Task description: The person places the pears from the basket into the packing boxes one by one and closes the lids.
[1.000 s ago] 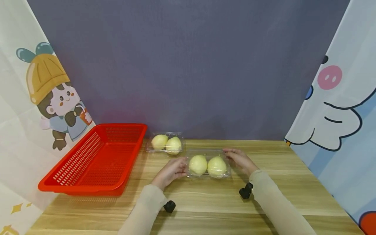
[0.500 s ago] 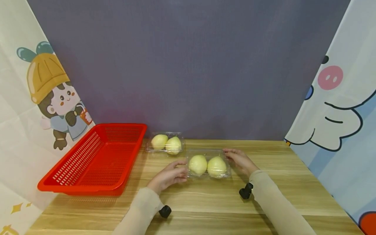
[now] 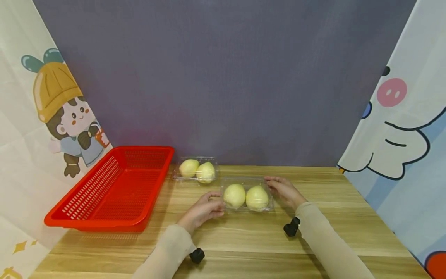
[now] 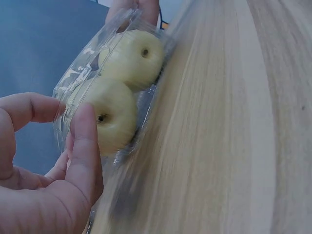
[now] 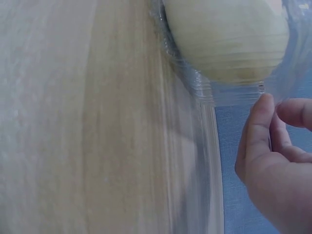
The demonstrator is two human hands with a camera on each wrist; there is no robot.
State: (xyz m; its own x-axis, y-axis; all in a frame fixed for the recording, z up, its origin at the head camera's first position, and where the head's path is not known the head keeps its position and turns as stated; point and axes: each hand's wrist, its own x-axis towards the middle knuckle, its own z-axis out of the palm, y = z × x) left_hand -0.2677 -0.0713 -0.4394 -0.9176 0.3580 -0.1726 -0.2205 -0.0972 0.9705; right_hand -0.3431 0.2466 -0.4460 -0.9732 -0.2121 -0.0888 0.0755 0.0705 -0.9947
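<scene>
A clear plastic clamshell box (image 3: 246, 208) with two pale yellow pears (image 3: 235, 196) stands at the middle of the wooden table. At its left end is my left hand (image 3: 202, 211), with thumb and index finger spread apart. The left wrist view shows the index fingertip (image 4: 57, 109) right at the box's edge and the thumb overlapping the nearer pear. My right hand (image 3: 283, 190) pinches the far right corner of the box. Up close in the right wrist view, its thumb and fingertips (image 5: 263, 105) meet at the plastic edge.
A second clear box (image 3: 177, 176) with two pears stands behind and to the left, near the dark backdrop (image 3: 223, 85). On the left sits a red plastic basket (image 3: 148, 193). Printed cloths hang at both sides of the table (image 3: 251, 240).
My left hand has drawn slightly down from the box's left end, and its thumb and index finger have spread apart. The right hand and the box have stayed put.
</scene>
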